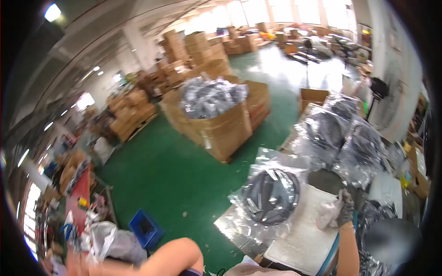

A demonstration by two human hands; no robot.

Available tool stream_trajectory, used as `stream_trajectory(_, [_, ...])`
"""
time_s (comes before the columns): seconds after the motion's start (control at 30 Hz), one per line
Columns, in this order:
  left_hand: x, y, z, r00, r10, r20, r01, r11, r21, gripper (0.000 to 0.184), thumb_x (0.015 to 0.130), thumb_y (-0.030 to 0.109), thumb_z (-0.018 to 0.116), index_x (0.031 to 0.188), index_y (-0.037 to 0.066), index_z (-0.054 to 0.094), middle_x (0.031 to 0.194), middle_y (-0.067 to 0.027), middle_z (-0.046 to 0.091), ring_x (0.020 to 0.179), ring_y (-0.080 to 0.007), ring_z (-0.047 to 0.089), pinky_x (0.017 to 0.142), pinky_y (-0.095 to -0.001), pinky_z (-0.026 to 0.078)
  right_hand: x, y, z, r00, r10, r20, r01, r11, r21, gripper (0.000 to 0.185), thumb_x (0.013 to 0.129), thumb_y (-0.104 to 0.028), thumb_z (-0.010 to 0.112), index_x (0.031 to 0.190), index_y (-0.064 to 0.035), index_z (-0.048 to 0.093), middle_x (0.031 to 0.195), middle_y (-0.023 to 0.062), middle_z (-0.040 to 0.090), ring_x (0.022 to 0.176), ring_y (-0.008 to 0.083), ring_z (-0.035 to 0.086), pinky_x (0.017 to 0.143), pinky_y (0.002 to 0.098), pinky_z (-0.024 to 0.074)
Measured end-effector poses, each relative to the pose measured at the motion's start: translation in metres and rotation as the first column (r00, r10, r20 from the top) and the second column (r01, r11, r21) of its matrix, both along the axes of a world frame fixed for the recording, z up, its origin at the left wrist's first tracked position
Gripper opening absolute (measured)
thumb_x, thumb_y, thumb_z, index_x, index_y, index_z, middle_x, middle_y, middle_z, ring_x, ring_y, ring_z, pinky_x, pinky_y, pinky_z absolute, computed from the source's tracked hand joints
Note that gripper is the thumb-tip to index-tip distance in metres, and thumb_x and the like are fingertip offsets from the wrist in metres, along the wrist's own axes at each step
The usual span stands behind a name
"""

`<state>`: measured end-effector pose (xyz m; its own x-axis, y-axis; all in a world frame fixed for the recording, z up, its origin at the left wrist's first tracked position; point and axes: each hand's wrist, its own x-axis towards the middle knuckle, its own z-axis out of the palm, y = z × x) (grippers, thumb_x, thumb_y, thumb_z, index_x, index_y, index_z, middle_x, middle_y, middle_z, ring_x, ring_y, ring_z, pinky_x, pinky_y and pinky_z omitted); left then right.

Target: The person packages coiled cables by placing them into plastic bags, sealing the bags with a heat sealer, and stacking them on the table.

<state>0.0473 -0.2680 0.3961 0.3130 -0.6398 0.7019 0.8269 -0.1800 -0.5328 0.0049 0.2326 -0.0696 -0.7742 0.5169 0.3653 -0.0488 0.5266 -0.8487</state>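
My right hand [346,208], in a grey glove, grips a crumpled whitish piece [328,213], either thin plastic or cloth. It is over the right side of a white padded board [299,239]. Left of that hand, a round black coil-like item lies inside a clear plastic bag [270,197], partly on the board's far left edge. My left hand [79,264] is far out at the bottom left, smeared by motion, so its fingers cannot be made out. Closest to it is a bundle of white plastic bags [115,244].
Several bagged dark items [322,133] are piled beyond the board. A large carton [225,133] full of bagged goods stands on the green floor [170,184]. A blue bin [146,228] sits at lower left, near a red-topped table [78,202]. A fan [380,87] stands at right.
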Motion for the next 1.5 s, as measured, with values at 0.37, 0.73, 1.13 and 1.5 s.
stream_trajectory(0.37, [-0.062,0.062,-0.040,0.827,0.137,0.546,0.292,0.725,-0.624,0.049,0.100,0.037,0.051,0.134,0.002,0.048,0.118,-0.0160,0.056,0.113,-0.0293,0.054,0.107,-0.0523,0.035,-0.022,0.057,-0.056,0.998,0.028,-0.055,-0.047,0.923,-0.382,0.051,0.094,-0.004,0.052,0.144,-0.0012,0.044,0.124,0.0133,0.059,0.111,0.0233,0.057,0.098,0.0368,0.0450])
stream_trajectory(0.73, [-0.056,0.098,-0.079,0.890,0.131,0.437,0.351,0.415,-0.839,0.045,0.100,0.037,0.051,0.132,0.005,0.050,0.113,-0.0135,0.057,0.109,-0.0278,0.056,0.102,-0.0513,0.038,-0.038,-0.077,0.051,0.980,0.168,0.109,-0.113,0.912,-0.394,0.045,0.094,-0.007,0.054,0.139,-0.0023,0.048,0.119,0.0114,0.059,0.106,0.0219,0.058,0.094,0.0354,0.0455])
stream_trajectory(1.13, [-0.078,0.124,-0.085,0.947,0.263,0.186,0.072,0.389,-0.919,0.041,0.100,0.037,0.051,0.131,0.010,0.053,0.107,-0.0107,0.058,0.104,-0.0261,0.057,0.098,-0.0502,0.040,-0.111,-0.166,0.074,0.887,0.439,0.144,-0.377,0.868,-0.324,0.039,0.095,-0.010,0.055,0.133,-0.0036,0.051,0.113,0.0094,0.059,0.101,0.0203,0.058,0.089,0.0339,0.0461])
stream_trajectory(1.5, [-0.091,0.139,-0.097,0.919,0.389,0.061,-0.065,0.304,-0.950,0.038,0.100,0.037,0.051,0.129,0.013,0.056,0.102,-0.0082,0.059,0.099,-0.0245,0.059,0.093,-0.0492,0.043,-0.133,-0.219,0.089,0.789,0.585,0.189,-0.515,0.796,-0.318,0.033,0.096,-0.013,0.057,0.128,-0.0047,0.055,0.108,0.0076,0.060,0.097,0.0188,0.058,0.084,0.0325,0.0466])
